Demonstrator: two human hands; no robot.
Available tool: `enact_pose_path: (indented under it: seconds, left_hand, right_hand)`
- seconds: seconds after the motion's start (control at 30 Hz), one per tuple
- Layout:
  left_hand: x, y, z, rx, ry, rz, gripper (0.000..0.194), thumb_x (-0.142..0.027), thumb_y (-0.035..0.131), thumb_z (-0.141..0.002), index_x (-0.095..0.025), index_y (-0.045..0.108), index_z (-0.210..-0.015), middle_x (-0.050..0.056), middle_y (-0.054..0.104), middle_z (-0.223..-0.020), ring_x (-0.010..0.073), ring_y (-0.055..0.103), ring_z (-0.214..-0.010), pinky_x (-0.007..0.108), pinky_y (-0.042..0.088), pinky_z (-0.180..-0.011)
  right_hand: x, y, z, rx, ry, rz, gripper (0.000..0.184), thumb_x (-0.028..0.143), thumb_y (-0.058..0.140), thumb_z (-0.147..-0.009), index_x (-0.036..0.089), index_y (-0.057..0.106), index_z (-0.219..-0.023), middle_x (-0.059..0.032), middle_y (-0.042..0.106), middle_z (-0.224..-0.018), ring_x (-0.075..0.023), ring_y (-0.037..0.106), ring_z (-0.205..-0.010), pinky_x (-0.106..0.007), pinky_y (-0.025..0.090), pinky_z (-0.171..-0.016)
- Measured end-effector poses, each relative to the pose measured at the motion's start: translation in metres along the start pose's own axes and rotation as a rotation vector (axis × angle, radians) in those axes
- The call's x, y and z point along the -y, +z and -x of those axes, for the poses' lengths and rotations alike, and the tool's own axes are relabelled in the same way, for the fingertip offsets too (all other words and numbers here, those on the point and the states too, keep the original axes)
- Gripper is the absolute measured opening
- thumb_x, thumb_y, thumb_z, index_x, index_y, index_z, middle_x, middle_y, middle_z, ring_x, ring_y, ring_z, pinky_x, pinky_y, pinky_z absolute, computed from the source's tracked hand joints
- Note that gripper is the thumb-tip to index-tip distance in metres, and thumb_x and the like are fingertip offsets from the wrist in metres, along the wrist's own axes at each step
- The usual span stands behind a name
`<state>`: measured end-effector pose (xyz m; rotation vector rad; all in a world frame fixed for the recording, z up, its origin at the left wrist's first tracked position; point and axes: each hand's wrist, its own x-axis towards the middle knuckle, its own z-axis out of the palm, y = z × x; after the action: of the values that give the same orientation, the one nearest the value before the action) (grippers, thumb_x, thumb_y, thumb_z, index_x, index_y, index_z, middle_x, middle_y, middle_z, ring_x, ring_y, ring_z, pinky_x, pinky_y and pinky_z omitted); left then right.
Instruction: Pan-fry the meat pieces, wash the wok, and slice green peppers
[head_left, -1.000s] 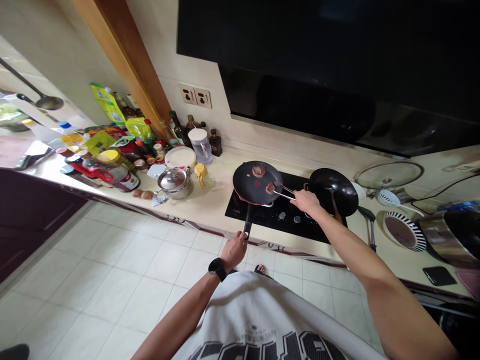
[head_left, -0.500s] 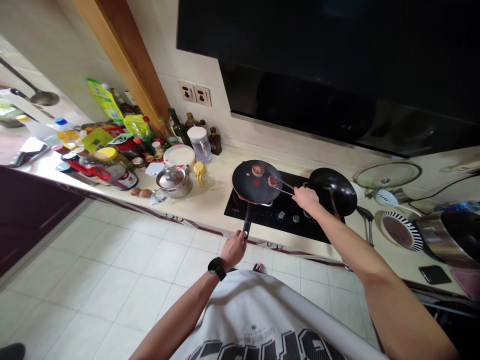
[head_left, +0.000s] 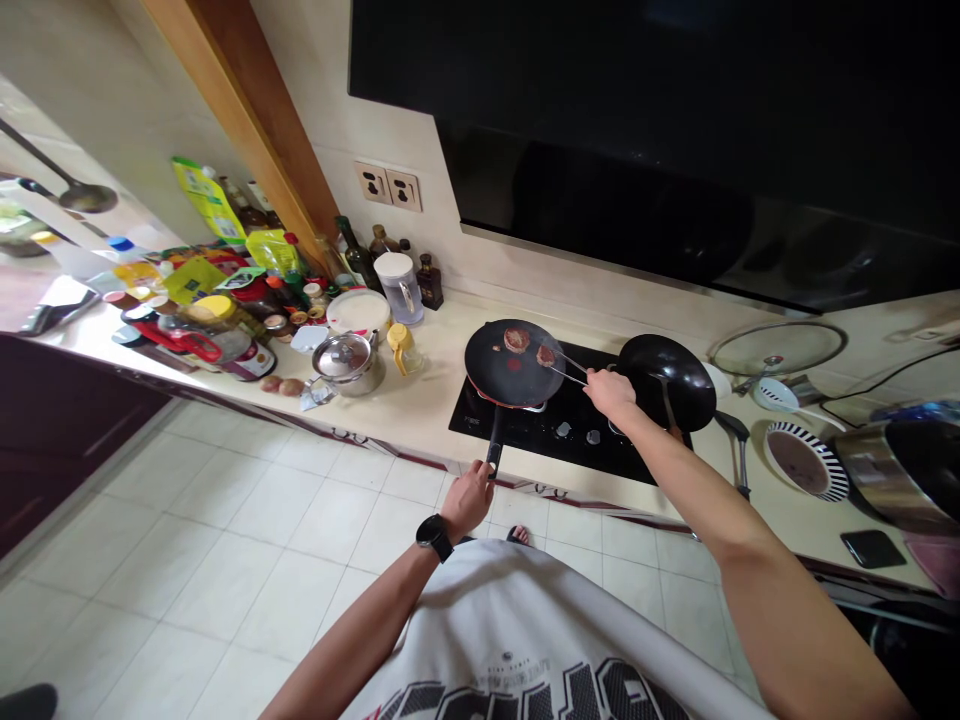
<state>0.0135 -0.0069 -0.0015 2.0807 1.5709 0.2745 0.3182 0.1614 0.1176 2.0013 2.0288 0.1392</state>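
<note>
A black frying pan [head_left: 499, 372] sits over the left burner, its handle toward me. My left hand [head_left: 468, 497], with a watch at the wrist, is closed around the end of that handle. In my right hand [head_left: 611, 392] are metal tongs [head_left: 570, 371], reaching into the pan from the right. Their tips are at a small piece of browned meat [head_left: 545, 356]; I cannot tell whether they pinch it or lie beside it. A larger round piece of meat [head_left: 516, 341] rests in the pan further left, with a tiny crumb nearby.
A black wok [head_left: 666, 382] with a spatula in it stands on the right of the black cooktop [head_left: 577, 440]. Further right are a striped bowl [head_left: 806, 460] and a phone [head_left: 872, 549]. Left of the pan stand a steel pot [head_left: 346, 364], a yellow-topped jar [head_left: 403, 350] and several bottles.
The tong tips and the small piece of meat have shifted very slightly within the pan. My left hand stays on the handle, and the view has moved a little.
</note>
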Motion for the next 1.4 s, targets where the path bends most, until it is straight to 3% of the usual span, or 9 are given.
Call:
enact_pose_path:
  seconds: [0.23, 0.4, 0.53, 0.7, 0.9, 1.0, 1.1, 1.23, 1.4]
  left_hand:
    - [-0.001, -0.002, 0.000, 0.017, -0.011, 0.000, 0.026, -0.019, 0.045, -0.099, -0.022, 0.052, -0.124, 0.009, 0.060, -0.125, 0.0187, 0.069, -0.096, 0.031, 0.050, -0.084]
    - [0.000, -0.002, -0.001, 0.022, 0.003, -0.028, 0.026, -0.020, 0.045, -0.100, -0.022, 0.052, -0.125, 0.009, 0.059, -0.125, 0.0190, 0.069, -0.096, 0.031, 0.050, -0.083]
    - [0.002, -0.002, -0.001, 0.028, 0.003, -0.044, 0.026, -0.020, 0.045, -0.100, -0.021, 0.052, -0.124, 0.009, 0.060, -0.125, 0.0189, 0.069, -0.096, 0.031, 0.050, -0.083]
    - [0.004, 0.001, -0.003, 0.029, 0.008, -0.041, 0.023, -0.021, 0.046, -0.100, -0.021, 0.053, -0.122, 0.008, 0.062, -0.123, 0.0175, 0.070, -0.092, 0.029, 0.051, -0.079]
    - [0.007, 0.004, -0.007, 0.020, 0.021, -0.025, 0.021, -0.022, 0.046, -0.100, -0.022, 0.053, -0.119, 0.008, 0.063, -0.122, 0.0167, 0.070, -0.091, 0.027, 0.050, -0.077]
    - [0.008, 0.005, -0.007, 0.011, 0.031, -0.014, 0.021, -0.021, 0.046, -0.099, -0.022, 0.053, -0.119, 0.007, 0.062, -0.122, 0.0169, 0.070, -0.092, 0.028, 0.050, -0.077]
    - [0.008, 0.006, -0.007, 0.009, 0.029, -0.006, 0.022, -0.020, 0.047, -0.099, -0.022, 0.053, -0.120, 0.008, 0.062, -0.121, 0.0171, 0.070, -0.092, 0.028, 0.050, -0.079]
    - [0.007, 0.006, -0.007, 0.011, 0.015, 0.008, 0.022, -0.021, 0.047, -0.098, -0.022, 0.053, -0.119, 0.008, 0.062, -0.121, 0.0170, 0.070, -0.091, 0.028, 0.050, -0.079]
    - [0.003, 0.003, -0.006, 0.010, 0.008, -0.003, 0.022, -0.020, 0.047, -0.098, -0.022, 0.052, -0.120, 0.008, 0.063, -0.120, 0.0184, 0.069, -0.094, 0.030, 0.049, -0.081]
  right_hand:
    - [-0.023, 0.022, 0.043, 0.019, 0.046, -0.274, 0.039, 0.049, 0.056, -0.098, 0.023, 0.067, -0.125, -0.0111, 0.075, -0.099, -0.0257, 0.072, -0.091, -0.029, 0.050, -0.073]
    - [-0.020, 0.065, 0.085, 0.102, 0.113, -0.826, 0.046, 0.052, 0.057, -0.096, 0.026, 0.065, -0.133, 0.0003, 0.070, -0.074, -0.0157, 0.065, -0.058, -0.023, 0.049, -0.056]
    - [-0.003, 0.103, 0.118, 0.079, 0.182, -1.130, 0.044, 0.051, 0.057, -0.094, 0.024, 0.068, -0.127, 0.0014, 0.066, -0.074, -0.0127, 0.059, -0.049, -0.023, 0.048, -0.047]
    - [0.009, 0.131, 0.140, 0.069, 0.245, -1.315, 0.048, 0.052, 0.057, -0.092, 0.024, 0.067, -0.130, 0.0020, 0.063, -0.077, -0.0108, 0.056, -0.049, -0.022, 0.047, -0.044]
    - [0.010, 0.135, 0.147, 0.052, 0.240, -1.356, 0.048, 0.054, 0.058, -0.092, 0.025, 0.067, -0.130, 0.0020, 0.063, -0.077, -0.0108, 0.055, -0.049, -0.022, 0.046, -0.044]
    - [0.010, 0.130, 0.141, 0.050, 0.243, -1.268, 0.047, 0.054, 0.056, -0.093, 0.025, 0.067, -0.128, 0.0004, 0.067, -0.080, -0.0123, 0.058, -0.050, -0.023, 0.048, -0.045]
    - [0.007, 0.113, 0.117, 0.047, 0.242, -1.119, 0.046, 0.054, 0.054, -0.095, 0.025, 0.067, -0.129, -0.0009, 0.070, -0.081, -0.0142, 0.063, -0.052, -0.024, 0.049, -0.049]
    - [0.002, 0.074, 0.052, 0.050, 0.166, -0.844, 0.044, 0.051, 0.053, -0.097, 0.024, 0.067, -0.128, -0.0006, 0.070, -0.072, -0.0148, 0.066, -0.055, -0.023, 0.050, -0.058]
    - [0.003, 0.038, -0.030, 0.154, 0.191, -0.659, 0.040, 0.048, 0.051, -0.100, 0.020, 0.070, -0.122, -0.0029, 0.072, -0.070, -0.0147, 0.068, -0.058, -0.022, 0.050, -0.062]
